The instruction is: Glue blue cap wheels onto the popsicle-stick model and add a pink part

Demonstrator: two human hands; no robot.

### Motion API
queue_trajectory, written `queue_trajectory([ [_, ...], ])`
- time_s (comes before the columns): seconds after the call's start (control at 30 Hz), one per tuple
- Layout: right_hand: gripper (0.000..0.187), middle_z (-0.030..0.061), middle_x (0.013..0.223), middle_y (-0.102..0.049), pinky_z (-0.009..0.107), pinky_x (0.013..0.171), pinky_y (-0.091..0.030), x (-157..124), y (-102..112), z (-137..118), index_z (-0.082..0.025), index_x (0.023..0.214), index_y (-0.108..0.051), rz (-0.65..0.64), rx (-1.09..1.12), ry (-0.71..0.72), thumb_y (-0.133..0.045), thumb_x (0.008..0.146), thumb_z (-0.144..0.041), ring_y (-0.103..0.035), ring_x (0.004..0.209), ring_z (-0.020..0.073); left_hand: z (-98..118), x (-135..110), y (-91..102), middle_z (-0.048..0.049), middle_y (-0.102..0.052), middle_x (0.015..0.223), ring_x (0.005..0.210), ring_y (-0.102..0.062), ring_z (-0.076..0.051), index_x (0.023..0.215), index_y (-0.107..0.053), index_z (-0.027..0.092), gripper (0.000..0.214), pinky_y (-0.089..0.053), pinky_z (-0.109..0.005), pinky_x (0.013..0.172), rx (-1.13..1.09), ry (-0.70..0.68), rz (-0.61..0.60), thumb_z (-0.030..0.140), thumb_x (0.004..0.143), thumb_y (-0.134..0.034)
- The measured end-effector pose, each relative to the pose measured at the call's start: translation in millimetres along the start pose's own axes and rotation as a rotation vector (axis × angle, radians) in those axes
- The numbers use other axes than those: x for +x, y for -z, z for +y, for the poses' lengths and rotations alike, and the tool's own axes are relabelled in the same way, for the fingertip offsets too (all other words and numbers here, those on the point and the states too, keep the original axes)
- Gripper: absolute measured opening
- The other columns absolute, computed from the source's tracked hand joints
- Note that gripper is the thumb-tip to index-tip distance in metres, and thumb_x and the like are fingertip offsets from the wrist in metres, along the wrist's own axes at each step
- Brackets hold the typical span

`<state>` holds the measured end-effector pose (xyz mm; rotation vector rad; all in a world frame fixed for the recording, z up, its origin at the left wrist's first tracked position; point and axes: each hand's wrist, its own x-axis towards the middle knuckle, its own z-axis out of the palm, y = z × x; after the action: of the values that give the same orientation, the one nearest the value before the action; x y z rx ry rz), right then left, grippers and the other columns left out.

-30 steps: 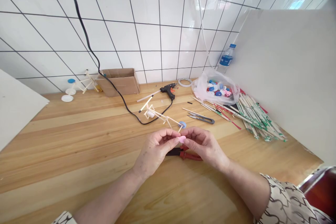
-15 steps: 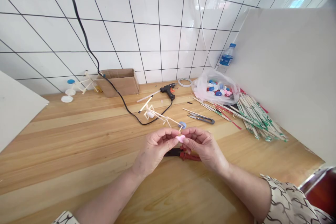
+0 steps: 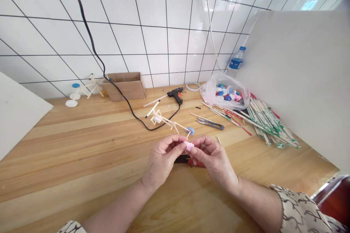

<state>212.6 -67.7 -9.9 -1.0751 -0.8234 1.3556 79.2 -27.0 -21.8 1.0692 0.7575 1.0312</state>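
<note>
My left hand (image 3: 163, 160) and my right hand (image 3: 212, 158) meet above the wooden table (image 3: 82, 160), fingertips pinched together on a small pink bottle cap (image 3: 189, 146). Under them lie red-handled pliers (image 3: 191, 161), mostly hidden. Just beyond the fingers rests a small frame of wooden sticks (image 3: 166, 120) with a white cap and a blue cap (image 3: 190, 130) glued on as wheels.
A black glue gun (image 3: 175, 94) with its cable lies behind the frame. Small snips (image 3: 212, 124), a pile of wrapped chopsticks (image 3: 268, 122), a bag of caps (image 3: 225, 93), a water bottle (image 3: 236, 60), tape roll (image 3: 193, 86), a cardboard box (image 3: 127, 85) and another stick model (image 3: 82, 91) line the back.
Both hands stay pinched on the pink cap; the fingers shift slightly as they turn it. Nothing else on the table has moved.
</note>
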Motion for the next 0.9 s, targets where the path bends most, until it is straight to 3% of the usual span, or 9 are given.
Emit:
queue_trajectory([
  [0.2, 0.03, -0.0029, 0.061, -0.062, 0.02, 0.047, -0.046, 2.1, 3.2, -4.9, -0.015, 0.079, -0.059, -0.017, -0.019, -0.035, -0.075, 0.065, -0.037, -0.05, 0.046, 0.0055, -3.5, 6.8, 4.9, 0.0007, -0.07, 0.071, 0.065, -0.063, -0.01, 0.083, -0.07, 0.017, 0.014, -0.052, -0.021, 0.066, -0.13, 0.1, -0.033, 0.024, 0.071, -0.071],
  [0.53, 0.029, -0.0005, 0.063, -0.063, 0.022, 0.048, -0.048, 6.6, 13.1, -1.2, -0.015, 0.085, -0.061, -0.065, -0.029, -0.091, -0.072, 0.069, -0.038, -0.053, 0.048, 0.0071, 2.7, 10.1, 8.5, -0.0005, -0.07, 0.069, 0.064, -0.064, -0.014, 0.076, -0.069, 0.016, 0.013, -0.051, -0.027, 0.068, -0.093, 0.138, -0.064, 0.027, 0.069, -0.072],
  [0.7, 0.025, -0.0024, 0.06, -0.061, 0.021, 0.046, -0.048, 8.4, 12.2, 0.1, -0.015, 0.081, -0.06, -0.069, -0.032, -0.055, -0.072, 0.07, -0.035, -0.05, 0.045, 0.006, 2.4, 9.8, 4.8, -0.0025, -0.071, 0.073, 0.067, -0.063, -0.014, 0.087, -0.069, 0.016, 0.024, -0.05, -0.028, 0.069, -0.097, 0.167, -0.038, 0.027, 0.067, -0.074],
  [0.9, 0.024, -0.0034, 0.06, -0.061, 0.021, 0.044, -0.048, 9.8, 9.6, -2.5, -0.017, 0.081, -0.06, -0.005, -0.027, 0.033, -0.073, 0.068, -0.034, -0.05, 0.047, 0.0065, -0.6, 3.3, 2.7, -0.001, -0.067, 0.068, 0.06, -0.057, -0.01, 0.079, -0.07, 0.015, 0.012, -0.047, -0.021, 0.06, 0.14, 0.055, 0.022, 0.025, 0.073, -0.068],
])
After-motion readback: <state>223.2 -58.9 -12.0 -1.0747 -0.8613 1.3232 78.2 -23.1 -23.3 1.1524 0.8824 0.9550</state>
